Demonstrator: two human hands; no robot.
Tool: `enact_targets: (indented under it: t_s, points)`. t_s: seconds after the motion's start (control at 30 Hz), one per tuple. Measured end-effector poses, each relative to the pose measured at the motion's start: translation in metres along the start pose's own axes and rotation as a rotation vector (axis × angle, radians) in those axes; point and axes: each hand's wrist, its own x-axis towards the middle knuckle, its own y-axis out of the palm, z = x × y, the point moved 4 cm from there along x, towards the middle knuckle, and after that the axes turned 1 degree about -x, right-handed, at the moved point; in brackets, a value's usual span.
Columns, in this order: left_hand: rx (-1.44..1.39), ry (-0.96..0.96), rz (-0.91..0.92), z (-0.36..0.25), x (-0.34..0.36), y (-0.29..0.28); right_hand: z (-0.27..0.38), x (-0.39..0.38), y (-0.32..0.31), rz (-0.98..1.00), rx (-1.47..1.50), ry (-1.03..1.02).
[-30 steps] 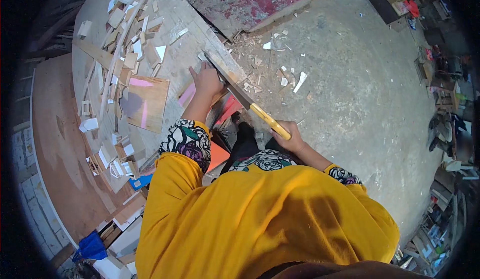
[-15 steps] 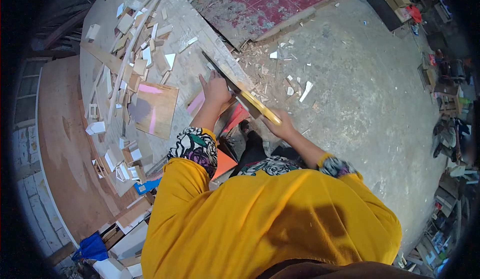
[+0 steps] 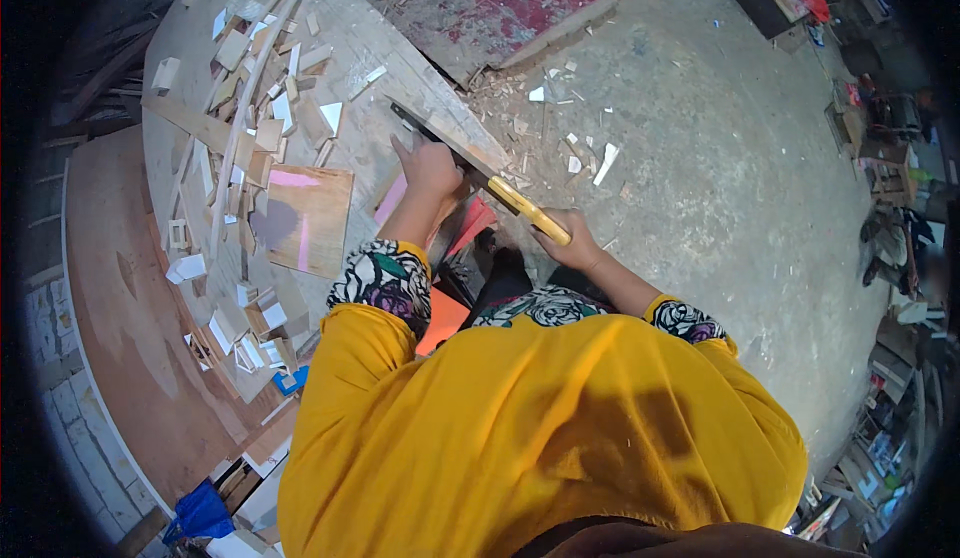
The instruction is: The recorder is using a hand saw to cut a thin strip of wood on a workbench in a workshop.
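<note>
My left hand [image 3: 432,171] is at the right edge of the grey workboard [image 3: 402,86], its index finger extended and the others curled round something hidden from view, just beside a handsaw blade [image 3: 422,124]. The saw lies diagonally over the board's edge. My right hand [image 3: 568,240] is closed on its yellow handle [image 3: 515,205], lower right of the left. Below the left hand are a pink-marked piece [image 3: 390,199] and a red piece [image 3: 472,222]. A square plywood piece [image 3: 320,220] with pink paint lies to their left.
Many wood offcuts [image 3: 270,134] and long strips cover the board's left part. A brown plywood sheet [image 3: 115,288] lies further left, a blue bag [image 3: 200,508] lower left. Scraps [image 3: 605,163] litter the concrete floor [image 3: 730,188]. Piled boxes and clutter [image 3: 775,3] line the right side.
Compared with a second ago, my right hand and the saw have moved up and leftward along the blade's line, farther from my body. My left hand stays at the board's edge.
</note>
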Motion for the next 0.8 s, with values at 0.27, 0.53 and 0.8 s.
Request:
enact_targets:
  t_s: [0.27, 0.53, 0.8]
  points:
    - [-0.042, 0.056, -0.113, 0.000, 0.001, 0.004, -0.013, -0.025, -0.017, 0.047, -0.066, 0.069]
    - [-0.054, 0.005, -0.006, 0.005, -0.001, 0.007, -0.012, -0.025, -0.018, 0.038, -0.056, 0.051]
    - [-0.086, -0.066, -0.022, 0.021, 0.015, 0.011, -0.012, 0.013, -0.010, 0.031, -0.041, 0.009]
